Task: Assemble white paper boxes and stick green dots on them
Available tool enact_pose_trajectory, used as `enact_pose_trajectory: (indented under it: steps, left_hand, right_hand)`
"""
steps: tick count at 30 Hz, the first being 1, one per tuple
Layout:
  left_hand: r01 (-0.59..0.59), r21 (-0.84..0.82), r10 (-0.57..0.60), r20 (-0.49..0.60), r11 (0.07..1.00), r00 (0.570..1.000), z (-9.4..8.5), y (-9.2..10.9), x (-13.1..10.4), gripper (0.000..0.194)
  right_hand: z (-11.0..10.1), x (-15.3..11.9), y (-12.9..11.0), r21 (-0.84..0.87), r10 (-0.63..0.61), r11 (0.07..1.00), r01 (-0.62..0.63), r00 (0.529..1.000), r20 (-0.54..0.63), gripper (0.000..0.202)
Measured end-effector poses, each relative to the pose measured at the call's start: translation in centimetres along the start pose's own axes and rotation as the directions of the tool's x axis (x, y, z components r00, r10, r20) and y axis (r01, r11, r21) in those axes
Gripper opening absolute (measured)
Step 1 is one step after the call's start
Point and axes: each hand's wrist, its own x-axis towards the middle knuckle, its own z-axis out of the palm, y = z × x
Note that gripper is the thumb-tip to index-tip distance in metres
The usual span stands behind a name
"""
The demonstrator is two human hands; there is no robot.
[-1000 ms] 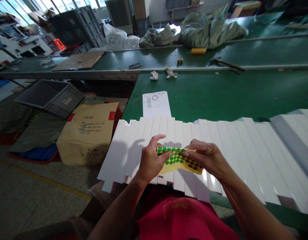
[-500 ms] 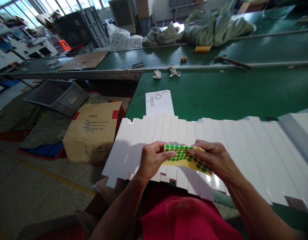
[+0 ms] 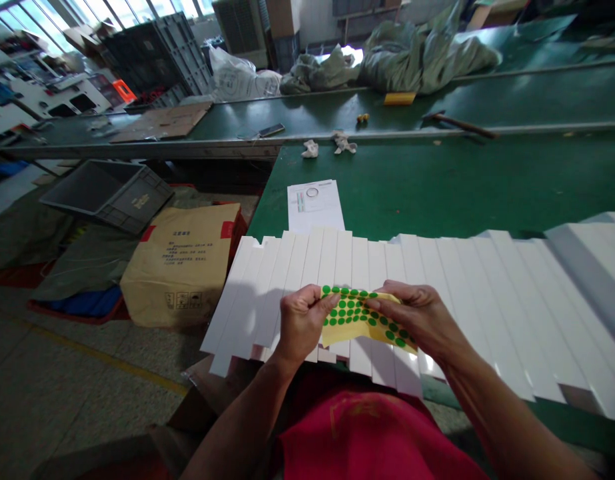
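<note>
A yellow sticker sheet [image 3: 360, 329] with rows of round green dots is stretched between my two hands. My left hand [image 3: 302, 320] pinches its left edge, thumb on top. On the other side my right hand [image 3: 420, 313] grips the sheet's right part, with the thumb lying over the dots. The sheet is bent, its lower right corner sagging. Beneath it, long white boxes [image 3: 452, 280] lie side by side in an overlapping row along the green table [image 3: 397, 180]. My fingers behind the sheet are hidden.
A printed paper [image 3: 317, 207] lies beyond the boxes. Crumpled white gloves [image 3: 343, 143], a phone [image 3: 272, 131] and a hammer [image 3: 462, 125] are farther back. To the left stand a brown carton [image 3: 182, 267] and a grey crate [image 3: 112, 190].
My left hand has shifted slightly along the sheet's left edge, with the thumb farther left, showing more dots. The sheet's left part looks flatter. Both hands still hold it.
</note>
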Motion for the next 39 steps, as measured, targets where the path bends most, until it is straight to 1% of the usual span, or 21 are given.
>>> enact_pose_trajectory:
  steps: [2,4,5,6,7,8,9,10,11,13,15,18,21,24,27,30,34,36,37,38,39]
  left_hand:
    - [0.008,0.034,-0.008,0.009,0.999,1.0,-0.2,-0.4,0.1,0.039]
    - [0.002,0.067,-0.007,0.071,0.998,0.997,-0.9,-0.7,0.4,0.032]
    - [-0.023,0.09,0.015,0.094,0.996,0.995,-1.4,-0.7,0.6,0.027]
    - [-0.072,0.126,0.059,0.098,0.989,0.993,-1.8,-0.5,0.8,0.028]
    - [-0.14,0.176,0.126,0.086,0.974,0.988,-2.2,-0.1,1.0,0.035]
    - [-0.219,0.242,0.209,0.066,0.945,0.976,-2.5,0.4,1.1,0.041]
    - [-0.297,0.319,0.293,0.06,0.9,0.954,-2.6,1.1,1.1,0.041]
    - [-0.364,0.394,0.363,0.08,0.844,0.928,-2.6,1.7,1.1,0.036]
    - [-0.417,0.457,0.409,0.123,0.785,0.904,-2.3,2.4,1.0,0.029]
    - [-0.477,0.54,0.431,0.219,0.694,0.875,-1.5,3.3,0.8,0.021]
    - [-0.492,0.585,0.416,0.271,0.645,0.868,-0.7,3.5,0.7,0.018]
    - [-0.503,0.597,0.42,0.286,0.625,0.861,0.1,3.2,0.8,0.012]
    - [-0.515,0.575,0.442,0.276,0.636,0.854,0.3,2.7,1.0,0.009]
    - [-0.512,0.563,0.461,0.244,0.649,0.853,0.4,2.5,1.0,0.009]
    - [-0.515,0.581,0.487,0.22,0.63,0.845,0.6,2.3,0.8,0.012]
    - [-0.554,0.603,0.55,0.218,0.573,0.806,0.6,1.8,0.7,0.014]
    - [-0.634,0.602,0.654,0.23,0.486,0.72,0.4,1.2,0.3,0.015]
    - [-0.659,0.593,0.687,0.23,0.463,0.69,0.4,1.1,0.0,0.015]
    - [-0.665,0.58,0.693,0.224,0.471,0.686,0.3,1.2,-0.2,0.015]
    - [-0.663,0.56,0.688,0.211,0.497,0.694,0.1,1.2,-0.3,0.015]
    - [-0.648,0.533,0.669,0.191,0.544,0.718,-0.3,1.1,-0.2,0.015]
  right_hand:
    - [-0.1,0.0,0.1,0.003,0.017,1.0,-0.017,1.0,0.01,0.023]
    - [-0.1,0.0,0.3,-0.002,0.06,0.998,-0.06,0.998,0.035,0.026]
    - [-0.1,0.0,0.4,-0.006,0.083,0.997,-0.083,0.995,0.045,0.028]
    - [0.0,0.0,0.4,-0.009,0.104,0.995,-0.103,0.993,0.053,0.029]
    - [0.1,0.0,0.5,-0.014,0.118,0.993,-0.118,0.991,0.059,0.03]
    - [0.2,0.1,0.5,-0.021,0.126,0.992,-0.125,0.99,0.065,0.031]
    - [0.4,0.1,0.5,-0.025,0.13,0.991,-0.128,0.989,0.07,0.032]
    - [0.6,0.1,0.5,-0.029,0.129,0.991,-0.127,0.989,0.075,0.032]
    - [0.8,0.1,0.6,-0.033,0.125,0.992,-0.122,0.989,0.081,0.032]
    - [1.1,0.2,0.7,-0.045,0.11,0.993,-0.107,0.99,0.089,0.032]
    - [1.3,0.4,0.9,-0.066,0.096,0.994,-0.09,0.99,0.098,0.031]
    - [1.4,0.7,1.4,-0.103,0.07,0.993,-0.059,0.992,0.105,0.03]
    - [1.4,1.0,1.9,-0.115,0.054,0.993,-0.041,0.993,0.109,0.029]
    - [1.5,1.0,2.1,-0.116,0.068,0.992,-0.054,0.991,0.114,0.029]
    - [1.6,1.1,1.9,-0.112,0.091,0.991,-0.077,0.987,0.133,0.03]
    - [1.8,1.2,1.8,-0.093,0.118,0.99,-0.105,0.984,0.136,0.029]
    - [2.4,1.3,2.0,-0.057,0.111,0.993,-0.105,0.986,0.124,0.026]
    - [2.7,1.4,2.1,-0.008,0.113,0.994,-0.113,0.984,0.141,0.024]
    - [2.9,1.4,2.1,0.019,0.119,0.992,-0.123,0.982,0.149,0.023]
    - [3.0,1.5,2.1,0.039,0.128,0.99,-0.136,0.98,0.152,0.023]
    - [3.1,1.5,2.1,0.052,0.143,0.987,-0.152,0.978,0.152,0.023]
